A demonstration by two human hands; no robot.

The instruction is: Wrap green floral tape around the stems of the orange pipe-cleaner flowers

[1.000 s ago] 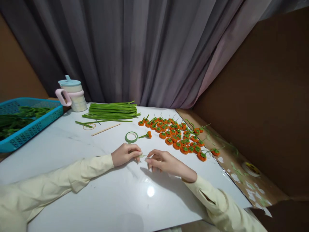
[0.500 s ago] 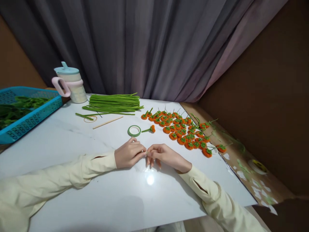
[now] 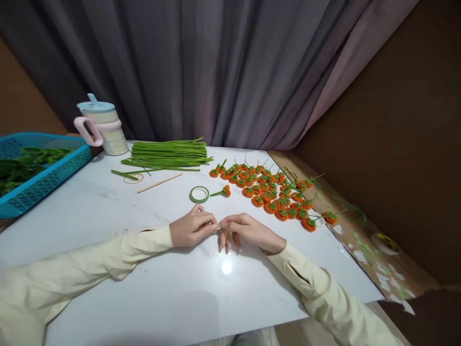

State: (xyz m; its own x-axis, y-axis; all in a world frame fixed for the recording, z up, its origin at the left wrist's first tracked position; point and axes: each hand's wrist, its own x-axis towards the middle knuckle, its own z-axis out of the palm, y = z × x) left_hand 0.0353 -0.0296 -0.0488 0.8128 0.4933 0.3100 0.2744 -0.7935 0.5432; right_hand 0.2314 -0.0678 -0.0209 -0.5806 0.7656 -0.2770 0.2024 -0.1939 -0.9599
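My left hand (image 3: 194,227) and my right hand (image 3: 248,231) meet fingertip to fingertip above the white table. Both are closed in a pinch around a small pale green piece (image 3: 218,228), mostly hidden by the fingers; its kind cannot be made out. The lower fingers of my right hand hang loosely down. Just beyond my left hand lies a roll of green tape (image 3: 199,194). Beside the roll is a single orange flower on a green stem (image 3: 226,191). Many orange flower heads with green backs and thin stems (image 3: 270,192) lie in rows at the right.
A bundle of green fuzzy stems (image 3: 165,154) lies at the back, with a wooden stick (image 3: 160,183) and a rubber band (image 3: 133,178) before it. A handled tumbler (image 3: 104,127) and blue basket (image 3: 46,185) of green leaves stand left. Paper scraps (image 3: 360,257) litter the right side.
My fingertips have shifted slightly around the small green piece, the right thumb and forefinger now closer together. The view has tilted a little; nothing else on the table has moved.
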